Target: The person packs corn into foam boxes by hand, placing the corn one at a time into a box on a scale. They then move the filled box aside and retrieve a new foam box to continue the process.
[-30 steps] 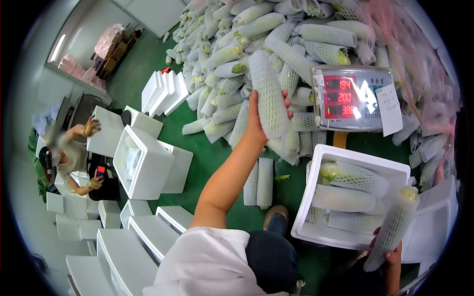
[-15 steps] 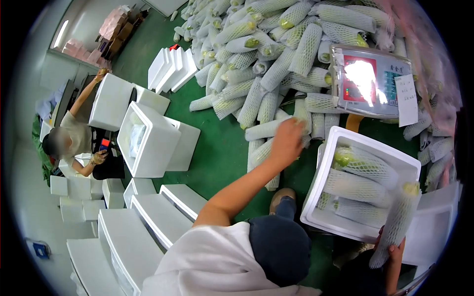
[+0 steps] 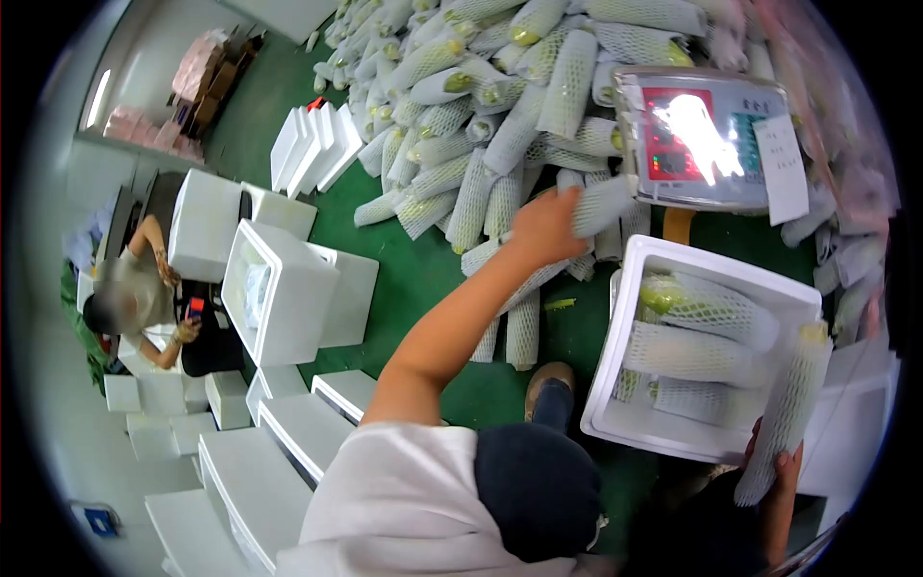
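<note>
At the lower right, my right hand (image 3: 785, 473) is closed around a long net-wrapped vegetable (image 3: 790, 413), pale with a yellowish upper end. My left hand (image 3: 753, 440) is mostly hidden behind it; only a few fingers show, against its side. The vegetable is tilted, over the right rim of a white foam box (image 3: 608, 346). Inside the box lie several similar vegetables (image 3: 697, 354) in white netting.
A capped co-worker (image 3: 538, 490) bends beside me, a hand (image 3: 548, 229) gripping a netted vegetable (image 3: 604, 205). A scale display (image 3: 678, 144) stands beyond the box, before a heap of netted vegetables (image 3: 471, 125). White foam boxes (image 3: 255, 481) and another person (image 3: 144, 288) are at left.
The co-worker's hand has lifted a netted vegetable from the heap. The far person's raised hand has come down from the box. My hands still hold the same vegetable; the view has shifted slightly.
</note>
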Demonstrator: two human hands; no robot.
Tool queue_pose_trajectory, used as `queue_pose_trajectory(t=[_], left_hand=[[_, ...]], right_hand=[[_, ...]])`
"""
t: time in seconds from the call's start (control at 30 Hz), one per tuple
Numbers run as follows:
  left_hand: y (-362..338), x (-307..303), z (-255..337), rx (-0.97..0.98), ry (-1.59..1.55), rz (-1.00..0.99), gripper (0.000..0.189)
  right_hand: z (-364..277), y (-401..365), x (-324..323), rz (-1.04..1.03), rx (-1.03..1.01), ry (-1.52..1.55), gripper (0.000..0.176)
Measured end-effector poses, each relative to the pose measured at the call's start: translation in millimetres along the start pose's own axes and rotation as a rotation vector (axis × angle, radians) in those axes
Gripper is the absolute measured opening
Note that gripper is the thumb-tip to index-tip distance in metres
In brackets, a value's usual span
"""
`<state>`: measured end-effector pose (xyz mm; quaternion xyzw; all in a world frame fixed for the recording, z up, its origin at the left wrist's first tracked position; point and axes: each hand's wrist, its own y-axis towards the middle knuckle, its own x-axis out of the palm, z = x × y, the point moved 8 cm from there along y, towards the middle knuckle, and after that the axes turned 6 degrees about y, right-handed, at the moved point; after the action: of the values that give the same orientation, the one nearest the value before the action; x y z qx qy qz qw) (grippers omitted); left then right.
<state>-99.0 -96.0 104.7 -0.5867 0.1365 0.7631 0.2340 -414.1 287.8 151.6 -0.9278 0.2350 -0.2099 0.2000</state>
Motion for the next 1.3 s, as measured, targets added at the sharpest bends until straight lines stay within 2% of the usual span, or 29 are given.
queue_pose_trajectory(t=[0.07,0.1,0.17,0.2,0.23,0.3,0.37,0.43,0.5,0.53,0.63,0.67,0.77,0.8,0.83,0.87,0.9,0.93,0.97,1.03,1.07,1.1,1.17,1.23,1.3], left_hand=[[-52,-20,-24,-0.212,-0.359,-0.241,0.088],[-73,-12,-48,-0.206,-0.456,-0.143,0.098],[-108,-43,-6,-0.083,-0.86,-0.216,0.1],[-121,-46,9,-0.023,-0.962,-0.237,0.102],[-123,-66,57,0.104,-1.168,-0.243,0.105],[-130,-67,129,0.304,-1.1,-0.387,0.101],[-137,-69,210,0.744,-0.593,-0.404,0.088],[-144,-36,256,0.732,-0.185,-0.68,0.075],[-149,11,261,0.834,-0.082,-0.533,0.073],[-147,15,267,0.886,-0.03,-0.461,0.072],[-124,-31,273,0.777,-0.702,-0.383,0.073],[-121,-38,279,0.75,-1.023,-0.373,0.076],[-131,-20,287,0.395,-1.422,-0.778,0.078],[-131,-23,287,0.32,-1.706,-0.855,0.08],[-131,-26,265,0.193,-1.749,-0.752,0.078],[-132,-28,246,0.144,-1.914,-0.77,0.077],[-131,-30,225,0.098,-2.08,-0.795,0.076],[-125,-40,197,-0.002,-2.289,-0.677,0.072],[-120,-48,168,-0.109,-2.49,-0.556,0.068],[-118,-38,67,-0.304,-2.021,-0.064,0.066],[-124,-26,29,-0.488,-1.997,0.078,0.065],[-134,-11,-6,-0.672,-1.961,0.221,0.064],[-154,20,-54,-0.743,-1.993,0.409,0.062],[-182,57,-86,-0.848,-2.001,0.469,0.059],[-204,80,-87,-0.904,-1.97,0.453,0.061]], right_hand=[[-6,3,0,-0.009,-0.026,0.013,0.091],[-5,6,-9,-0.006,-0.063,0.032,0.09],[-6,3,-16,-0.041,-0.037,0.013,0.094],[-9,0,-18,-0.003,-0.072,0.019,0.094],[-16,-6,-16,0.073,-0.128,0.012,0.095],[-33,-8,4,0.059,-0.205,0.025,0.094],[-35,-10,5,0.047,-0.233,0.014,0.096],[-34,-14,5,0.034,-0.219,0.046,0.094],[-38,-14,9,-0.009,-0.207,0.092,0.093],[-37,-14,8,-0.013,-0.227,0.067,0.091],[-39,-15,21,-0.046,-0.204,-0.058,0.094],[-35,-15,30,-0.115,-0.195,-0.139,0.094],[-56,-19,85,-0.429,-0.373,-0.5,0.081],[-69,-23,104,-0.501,-0.458,-0.627,0.079],[-85,-28,111,-0.509,-0.503,-0.745,0.073],[-103,-35,117,-0.563,-0.695,-0.843,0.058],[-122,-42,119,-0.495,-0.776,-0.871,0.047],[-136,-55,122,-0.548,-0.829,-0.836,0.043],[-143,-71,122,-0.8,-0.761,-0.658,0.035],[-156,-101,133,-1.175,-0.831,-0.042,0.032],[-160,-117,135,-1.401,-0.815,0.23,0.03],[-169,-122,143,-1.396,-0.795,0.23,0.03],[-174,-126,150,-1.395,-0.756,0.252,0.027],[-166,-129,151,-1.386,-0.705,0.292,0.022],[-158,-133,156,-1.394,-0.639,0.321,0.022]])
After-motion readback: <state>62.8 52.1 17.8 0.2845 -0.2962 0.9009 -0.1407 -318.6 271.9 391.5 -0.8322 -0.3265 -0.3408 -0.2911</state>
